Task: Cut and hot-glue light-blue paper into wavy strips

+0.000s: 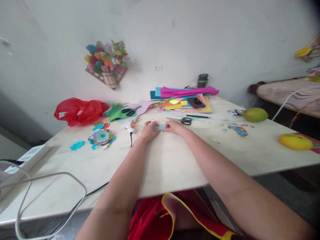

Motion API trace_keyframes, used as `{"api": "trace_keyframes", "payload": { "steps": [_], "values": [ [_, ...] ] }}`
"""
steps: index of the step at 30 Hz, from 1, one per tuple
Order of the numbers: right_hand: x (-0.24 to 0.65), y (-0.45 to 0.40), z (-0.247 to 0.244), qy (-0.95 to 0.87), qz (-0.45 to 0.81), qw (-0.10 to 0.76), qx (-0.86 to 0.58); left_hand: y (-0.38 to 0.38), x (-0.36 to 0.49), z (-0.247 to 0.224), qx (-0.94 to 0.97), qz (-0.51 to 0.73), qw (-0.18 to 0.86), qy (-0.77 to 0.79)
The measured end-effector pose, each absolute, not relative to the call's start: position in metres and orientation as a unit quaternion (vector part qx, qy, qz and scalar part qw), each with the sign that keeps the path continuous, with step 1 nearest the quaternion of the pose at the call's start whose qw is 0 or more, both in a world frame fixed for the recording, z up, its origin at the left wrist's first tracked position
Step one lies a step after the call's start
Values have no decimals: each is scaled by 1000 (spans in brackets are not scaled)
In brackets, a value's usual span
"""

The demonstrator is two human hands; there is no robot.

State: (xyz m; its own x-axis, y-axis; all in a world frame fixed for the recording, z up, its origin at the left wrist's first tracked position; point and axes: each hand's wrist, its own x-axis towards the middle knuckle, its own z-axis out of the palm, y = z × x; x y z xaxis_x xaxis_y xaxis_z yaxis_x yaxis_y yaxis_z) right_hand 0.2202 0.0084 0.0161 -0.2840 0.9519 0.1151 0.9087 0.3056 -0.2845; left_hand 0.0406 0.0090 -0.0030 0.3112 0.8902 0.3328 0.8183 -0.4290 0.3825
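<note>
A small light blue piece of paper [160,127] lies on the table between my two hands. My left hand [150,131] rests on the table with its fingers on the paper's left end. At the other end, my right hand [173,127] pinches the paper's edge between thumb and finger. Just left of my left hand lies a white glue gun [128,126] with an orange tip and a black cord. Black-handled scissors [185,120] lie just beyond my right hand.
Stacked paper flowers [102,136] sit at the left, before a red plastic bag [80,111]. A second pair of scissors [130,111] lies on green paper. Coloured sheets [185,93], a phone [196,102] and a dark bottle [202,80] stand at the back. Mangoes [255,114] lie right.
</note>
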Motion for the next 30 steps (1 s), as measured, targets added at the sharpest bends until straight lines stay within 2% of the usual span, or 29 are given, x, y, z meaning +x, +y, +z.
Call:
{"api": "trace_keyframes", "payload": {
  "steps": [14, 20, 25, 28, 30],
  "values": [
    [235, 16, 13, -795, 98, 128, -585, 8, 19, 0, 828, 272, 179, 457],
    [239, 14, 12, -806, 108, 178, -555, 9, 20, -1, 833, 269, 176, 450],
    [225, 6, 17, -831, 64, 216, -508, 10, 21, -1, 828, 269, 181, 456],
    [212, 4, 14, -840, 90, 250, -473, 10, 22, -1, 825, 268, 181, 463],
    [205, 5, 10, -827, 127, 238, -494, 10, 23, 0, 825, 264, 173, 469]
  ]
}}
